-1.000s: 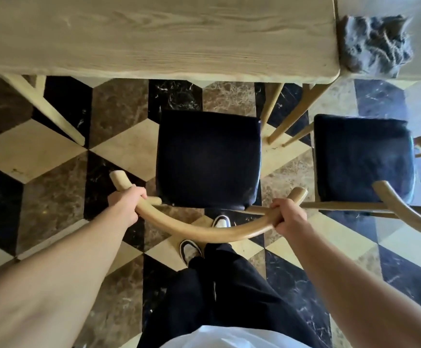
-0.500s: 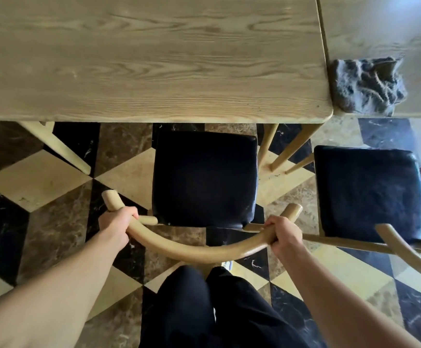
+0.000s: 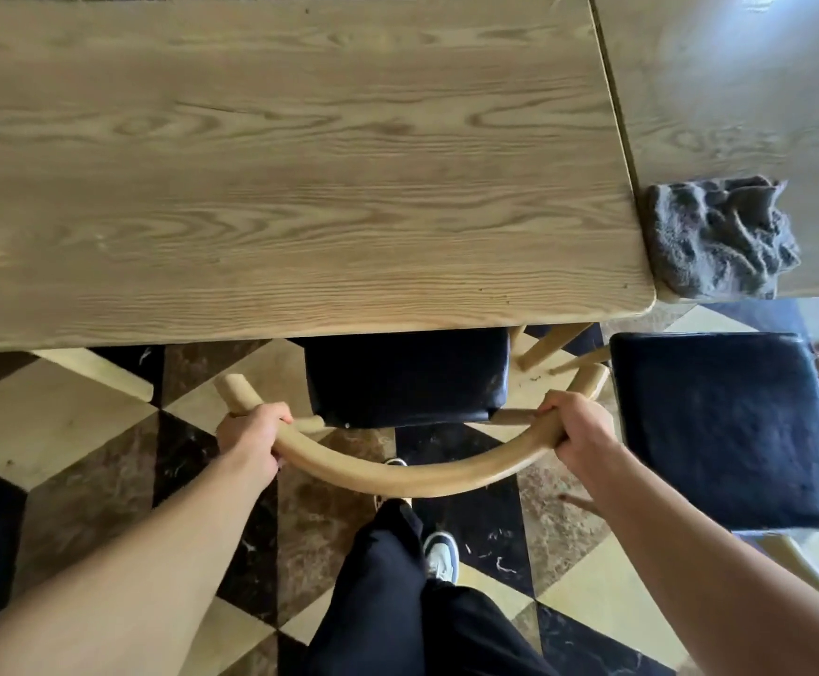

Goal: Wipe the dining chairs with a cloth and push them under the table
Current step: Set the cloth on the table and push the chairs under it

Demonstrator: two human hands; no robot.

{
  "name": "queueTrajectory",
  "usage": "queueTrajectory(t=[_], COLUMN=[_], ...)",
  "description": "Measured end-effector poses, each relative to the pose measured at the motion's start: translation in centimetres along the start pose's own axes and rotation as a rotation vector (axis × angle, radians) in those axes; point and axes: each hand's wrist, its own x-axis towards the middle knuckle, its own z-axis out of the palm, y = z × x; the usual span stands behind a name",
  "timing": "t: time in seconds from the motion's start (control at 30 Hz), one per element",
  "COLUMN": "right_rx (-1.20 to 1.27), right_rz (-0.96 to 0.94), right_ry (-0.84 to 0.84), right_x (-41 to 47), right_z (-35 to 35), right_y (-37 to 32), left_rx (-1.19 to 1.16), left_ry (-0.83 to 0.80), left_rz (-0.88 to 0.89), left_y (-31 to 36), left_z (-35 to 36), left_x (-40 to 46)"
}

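A dining chair with a curved light-wood backrest [image 3: 412,483] and a black cushioned seat [image 3: 405,380] stands before me. The front part of its seat is hidden under the edge of the wooden table [image 3: 276,163]. My left hand [image 3: 251,434] grips the left end of the backrest. My right hand [image 3: 576,424] grips the right end. A crumpled grey cloth [image 3: 722,236] lies on the near corner of the adjoining table [image 3: 739,80] to the right, touched by neither hand.
A second chair with a black seat [image 3: 724,426] stands out from the table at the right, close beside my right forearm. The floor [image 3: 56,431] has black, brown and cream tiles. My legs and one shoe [image 3: 441,556] are behind the held chair.
The chair has slid forward, so more of its seat lies under the table edge. I have stepped closer, and both hands keep their grip on the backrest.
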Motion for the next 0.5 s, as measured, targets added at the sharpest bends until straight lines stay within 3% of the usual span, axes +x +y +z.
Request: queueTrajectory(t=[0.5], right_rx=[0.004], right_rz=[0.026], right_ry=[-0.030], right_x=[1.3], right_z=[-0.4], right_y=[-0.7], left_rx=[0.033], left_ry=[-0.002], left_rz=[-0.022], left_y=[0.4], left_z=[1.5], left_x=[0.0])
